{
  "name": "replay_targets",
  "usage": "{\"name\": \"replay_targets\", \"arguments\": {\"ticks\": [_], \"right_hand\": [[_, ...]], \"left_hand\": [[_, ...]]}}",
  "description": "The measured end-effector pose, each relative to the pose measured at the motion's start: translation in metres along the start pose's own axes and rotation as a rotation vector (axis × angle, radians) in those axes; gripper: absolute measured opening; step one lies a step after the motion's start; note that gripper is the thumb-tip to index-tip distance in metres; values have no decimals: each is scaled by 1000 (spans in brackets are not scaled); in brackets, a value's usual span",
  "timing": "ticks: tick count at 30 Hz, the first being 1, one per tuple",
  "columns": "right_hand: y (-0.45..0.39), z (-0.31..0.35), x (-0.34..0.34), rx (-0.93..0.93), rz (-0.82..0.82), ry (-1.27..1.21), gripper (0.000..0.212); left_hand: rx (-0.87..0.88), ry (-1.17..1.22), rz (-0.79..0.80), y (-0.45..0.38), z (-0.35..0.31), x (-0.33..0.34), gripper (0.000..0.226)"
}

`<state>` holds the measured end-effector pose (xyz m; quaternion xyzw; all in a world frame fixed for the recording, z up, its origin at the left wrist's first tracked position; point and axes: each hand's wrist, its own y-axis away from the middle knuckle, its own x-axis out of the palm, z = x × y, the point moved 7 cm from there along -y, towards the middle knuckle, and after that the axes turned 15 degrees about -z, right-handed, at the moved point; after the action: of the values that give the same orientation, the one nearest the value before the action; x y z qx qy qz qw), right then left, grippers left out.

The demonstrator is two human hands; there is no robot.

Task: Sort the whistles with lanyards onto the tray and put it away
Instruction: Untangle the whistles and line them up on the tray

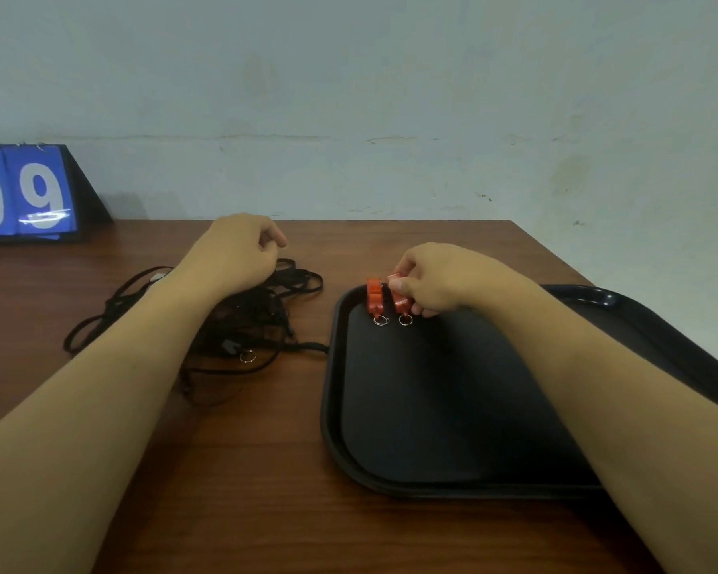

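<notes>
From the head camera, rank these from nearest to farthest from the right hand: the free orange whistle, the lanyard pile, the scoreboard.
1. Free orange whistle, beside the right hand, on the tray's far left corner.
2. Lanyard pile, left of the tray.
3. Scoreboard, far left by the wall.

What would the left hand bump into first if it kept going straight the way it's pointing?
Probably nothing on the table: the left hand points away from the person, past the black lanyards, so it would likely meet the wall first. Depth is unclear.
</notes>
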<state>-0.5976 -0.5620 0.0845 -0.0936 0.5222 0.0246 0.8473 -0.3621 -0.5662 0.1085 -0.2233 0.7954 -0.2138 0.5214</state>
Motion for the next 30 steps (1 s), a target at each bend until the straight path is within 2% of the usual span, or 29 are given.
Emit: {"name": "replay_targets", "arguments": {"ticks": [10,18,30], "right_hand": [[-1,3,-1,-52,-58,129,28],[-3,3,1,-44,-53,132,34],[-6,0,-8,-41,-134,165,33]], "left_hand": [[-118,-1,-128,-8,31,-16,29],[-171,-105,-3,-2,45,-4,34],[-111,-158,131,0,43,13,39]]}}
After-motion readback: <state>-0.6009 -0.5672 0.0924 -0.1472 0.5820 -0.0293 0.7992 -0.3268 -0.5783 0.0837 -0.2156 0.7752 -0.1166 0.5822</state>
